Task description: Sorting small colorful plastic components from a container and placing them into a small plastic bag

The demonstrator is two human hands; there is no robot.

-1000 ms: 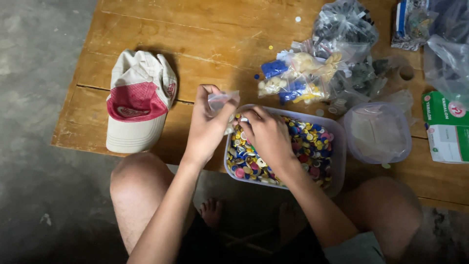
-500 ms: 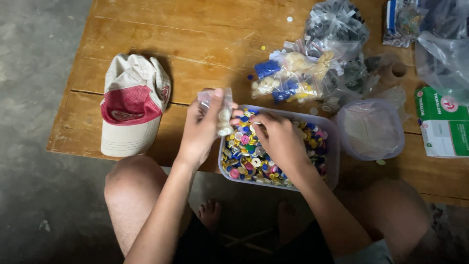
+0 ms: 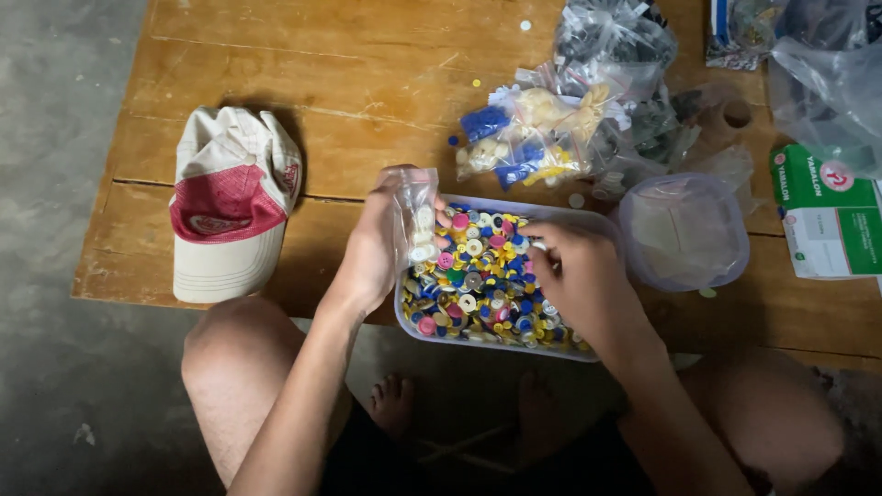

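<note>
My left hand (image 3: 372, 248) holds a small clear plastic bag (image 3: 416, 213) with a few white buttons inside, upright at the left edge of a clear rectangular tub (image 3: 413, 323). The tub is filled with several mixed coloured buttons (image 3: 478, 285). My right hand (image 3: 581, 280) rests in the right half of the tub, fingertips pinched together over the buttons near its far rim; what it pinches is too small to tell.
The tub sits at the near edge of a wooden table (image 3: 349, 73). A red and white cap (image 3: 234, 207) lies to the left. Beyond are several plastic bags of sorted buttons (image 3: 551, 138), a clear lid (image 3: 684, 231), a green and white box (image 3: 827, 216). My knees are below the table edge.
My right hand has moved from beside the bag to the right, over the buttons in the tub. My left hand keeps the small bag upright, slightly lower.
</note>
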